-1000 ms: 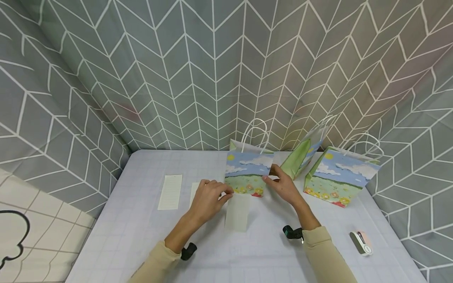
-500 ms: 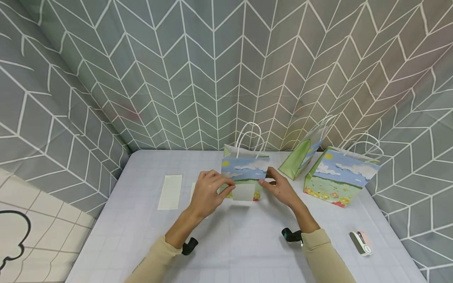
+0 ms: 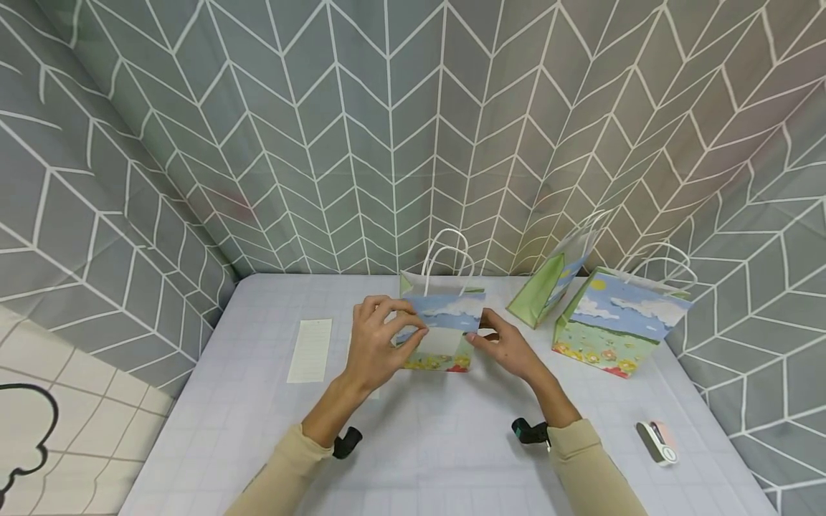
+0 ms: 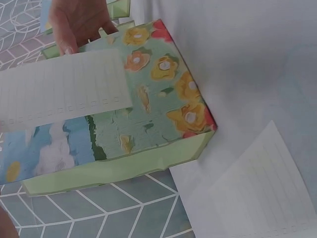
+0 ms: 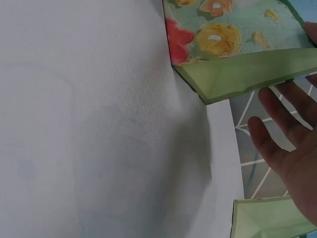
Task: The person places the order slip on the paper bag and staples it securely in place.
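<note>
A small paper gift bag [image 3: 454,306] with a sky-and-flower print and white handles stands in front of me. My left hand [image 3: 374,342] pinches a lined paper sheet [image 3: 441,341] between thumb and fingers. The sheet lies over the bag's front, above the printed flowers, as the left wrist view also shows. At the bag's right side, my right hand [image 3: 508,348] holds its edge, thumb on the front and fingers behind. In the right wrist view that hand's fingers [image 5: 285,99] sit by the green side panel [image 5: 247,77].
Two similar gift bags [image 3: 622,322] stand to the right, the inner one [image 3: 548,287] turned sideways. A lined sheet [image 3: 310,351] lies at left; another loose sheet [image 4: 262,193] is mostly hidden under my left arm in the head view. A stapler [image 3: 657,443] lies at front right.
My left hand has raised the sheet from below the bag's base up against its front. The bag has shifted slightly left and nearer, with my right hand still on it.
</note>
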Demonstrator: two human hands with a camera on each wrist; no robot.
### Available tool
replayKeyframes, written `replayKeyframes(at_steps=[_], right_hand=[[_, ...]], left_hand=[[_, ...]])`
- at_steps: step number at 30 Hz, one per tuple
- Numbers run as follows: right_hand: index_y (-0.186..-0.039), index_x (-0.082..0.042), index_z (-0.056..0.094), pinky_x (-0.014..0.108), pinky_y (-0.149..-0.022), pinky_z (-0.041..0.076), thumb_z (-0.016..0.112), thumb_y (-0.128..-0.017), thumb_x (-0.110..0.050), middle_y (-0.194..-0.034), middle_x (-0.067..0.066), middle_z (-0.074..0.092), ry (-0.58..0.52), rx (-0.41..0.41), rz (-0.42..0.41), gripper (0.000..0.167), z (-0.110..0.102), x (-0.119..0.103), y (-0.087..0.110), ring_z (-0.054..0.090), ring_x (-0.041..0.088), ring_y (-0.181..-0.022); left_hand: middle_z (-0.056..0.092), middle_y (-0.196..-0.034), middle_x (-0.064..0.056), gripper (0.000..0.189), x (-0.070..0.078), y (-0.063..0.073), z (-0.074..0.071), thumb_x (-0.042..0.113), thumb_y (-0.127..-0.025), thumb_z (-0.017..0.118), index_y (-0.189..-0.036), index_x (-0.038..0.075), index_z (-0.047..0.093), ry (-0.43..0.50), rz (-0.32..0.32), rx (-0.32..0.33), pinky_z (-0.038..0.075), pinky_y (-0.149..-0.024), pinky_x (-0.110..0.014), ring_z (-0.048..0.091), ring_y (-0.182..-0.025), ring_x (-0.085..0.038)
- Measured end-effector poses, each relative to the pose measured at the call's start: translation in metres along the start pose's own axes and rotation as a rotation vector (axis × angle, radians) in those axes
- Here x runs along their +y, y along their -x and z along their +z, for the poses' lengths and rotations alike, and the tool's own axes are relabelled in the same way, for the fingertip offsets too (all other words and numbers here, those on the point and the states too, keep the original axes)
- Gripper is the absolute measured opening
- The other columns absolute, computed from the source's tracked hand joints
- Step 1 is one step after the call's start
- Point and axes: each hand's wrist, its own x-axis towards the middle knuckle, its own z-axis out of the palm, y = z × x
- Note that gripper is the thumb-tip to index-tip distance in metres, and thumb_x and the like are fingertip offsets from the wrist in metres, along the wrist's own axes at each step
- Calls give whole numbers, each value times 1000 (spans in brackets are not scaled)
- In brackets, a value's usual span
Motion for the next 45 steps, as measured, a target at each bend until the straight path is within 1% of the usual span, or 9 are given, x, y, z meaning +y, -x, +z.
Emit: replayKeyframes(at_steps=[3, 7, 13, 17, 24, 29, 33, 39, 45], right_hand=[[-137, -3, 49, 57, -101, 45, 62, -101, -21, -128, 18, 61, 1, -9, -4, 42, 1, -1, 1, 54, 39, -126], [-134, -9, 52, 55, -100, 46, 64, -100, -26, -126, 13, 63, 0, -14, -16, 41, 2, -2, 3, 57, 33, -123], [-130, -16, 55, 56, -100, 46, 66, -98, -32, -121, 6, 65, -11, -38, -40, 38, 1, -4, 7, 58, 29, -120], [-131, -17, 54, 56, -101, 46, 66, -98, -34, -121, 5, 65, -10, -58, -45, 39, 1, -6, 8, 59, 28, -119], [-137, -16, 52, 57, -101, 46, 67, -98, -31, -123, 7, 65, -8, -73, -57, 45, 2, -8, 10, 60, 28, -119], [-137, -13, 52, 59, -102, 44, 67, -98, -28, -123, 10, 65, -23, -82, -62, 45, 2, -9, 10, 59, 32, -119], [-138, -12, 51, 59, -102, 44, 67, -98, -26, -124, 12, 64, -26, -86, -68, 45, 2, -9, 10, 59, 33, -119], [-135, -16, 52, 56, -101, 45, 66, -98, -28, -121, 9, 65, -14, -89, -63, 42, 2, -9, 11, 60, 29, -118], [-131, -19, 54, 56, -100, 46, 67, -97, -34, -120, 7, 66, -6, -75, -57, 39, 3, -8, 11, 61, 29, -117]], left_hand=[[65, -114, -2, 10, -1, -2, 0, 23, -80, 87, -83, 21, 77, -2, -2, 27, 35, -91, -48, 50, -112, -27], [62, -124, -7, 12, -1, -3, -1, 21, -80, 87, -82, 20, 75, 27, -11, 47, 34, -98, -52, 48, -124, -31], [56, -139, -12, 12, -4, -6, -3, 19, -81, 85, -84, 16, 75, 84, -42, 32, 30, -109, -56, 42, -139, -36], [54, -142, -14, 11, -6, -7, -2, 18, -82, 84, -85, 15, 74, 110, -47, 29, 29, -111, -60, 40, -143, -35], [57, -141, -15, 10, -8, -9, 1, 16, -83, 83, -86, 15, 73, 126, -47, 37, 33, -108, -58, 47, -138, -34], [58, -141, -15, 11, -10, -10, 2, 16, -83, 83, -86, 15, 73, 108, -43, 54, 33, -106, -57, 46, -138, -35], [58, -140, -16, 13, -12, -11, 2, 13, -82, 84, -85, 14, 72, 118, -34, 54, 34, -106, -58, 47, -138, -37], [61, -137, -16, 15, -14, -13, 3, 10, -80, 86, -86, 12, 73, 134, -32, 44, 36, -107, -59, 49, -136, -36], [65, -131, -13, 15, -15, -14, 4, 11, -79, 87, -85, 13, 73, 145, -32, 62, 40, -102, -56, 56, -126, -34]])
